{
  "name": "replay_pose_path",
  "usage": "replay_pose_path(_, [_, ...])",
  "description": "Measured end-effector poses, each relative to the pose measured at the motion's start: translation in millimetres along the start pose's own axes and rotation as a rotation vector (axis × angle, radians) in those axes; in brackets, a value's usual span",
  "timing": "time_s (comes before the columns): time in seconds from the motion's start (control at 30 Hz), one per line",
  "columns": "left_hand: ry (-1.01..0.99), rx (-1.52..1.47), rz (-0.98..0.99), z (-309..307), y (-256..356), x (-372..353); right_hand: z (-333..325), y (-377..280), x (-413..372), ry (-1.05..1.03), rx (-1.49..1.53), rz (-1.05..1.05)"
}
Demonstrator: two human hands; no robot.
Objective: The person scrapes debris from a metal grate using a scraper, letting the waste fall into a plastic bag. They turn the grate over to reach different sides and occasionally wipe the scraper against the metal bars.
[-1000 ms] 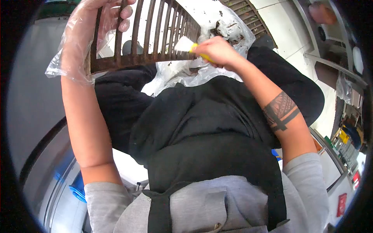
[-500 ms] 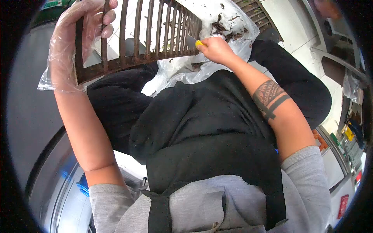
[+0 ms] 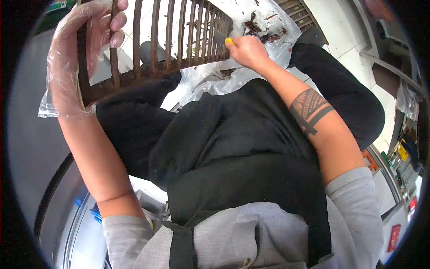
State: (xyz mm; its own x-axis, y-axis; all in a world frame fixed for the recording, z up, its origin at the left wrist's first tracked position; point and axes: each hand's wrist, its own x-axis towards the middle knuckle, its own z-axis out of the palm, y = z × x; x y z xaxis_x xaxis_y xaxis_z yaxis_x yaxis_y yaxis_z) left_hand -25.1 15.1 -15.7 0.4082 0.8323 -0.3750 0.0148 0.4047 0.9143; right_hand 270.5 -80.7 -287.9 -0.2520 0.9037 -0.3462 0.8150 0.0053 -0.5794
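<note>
My left hand [image 3: 96,38], in a clear plastic glove, is wrapped round the end bars of a rusty brown metal grate [image 3: 153,42]. The grate is held tilted above my lap. In my right hand [image 3: 250,51], which is bare, is a scraper [image 3: 229,41] with a yellow handle. Its grey blade lies against the bars at the grate's far right end, and my fingers hide most of the handle. Below and behind the grate spreads a clear plastic bag [image 3: 282,33] with dark flaky scraps [image 3: 255,28] in it.
A second slatted grate [image 3: 296,12] lies beyond the bag on white floor tiles [image 3: 345,67]. My bent knees [image 3: 340,89] flank the bag. A dark grey panel stands close on the left [image 3: 33,112], and shelving with assorted items [image 3: 405,152] is on the right.
My left hand and the near end of the grate have shifted slightly left and down. My right hand with the scraper has moved a little up along the bars.
</note>
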Motion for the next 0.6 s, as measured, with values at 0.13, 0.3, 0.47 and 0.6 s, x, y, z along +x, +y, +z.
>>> replay_pose_path(0.13, [0.094, 0.040, 0.020, 19, 2, -2, 7, -2, -6, -0.019, -0.048, 0.013])
replay_pose_path(0.3, [-0.008, 0.009, 0.017, 1, -2, 8, -23, 0, 15, -0.207, -0.089, 0.078])
replay_pose_path(0.47, [0.404, -0.026, 0.133, 72, 12, -7, -42, 5, 60, -0.060, -0.106, -0.056])
replay_pose_path(0.6, [0.355, 0.034, 0.233, 57, -2, -9, -56, 6, 99, -0.118, -0.226, -0.100])
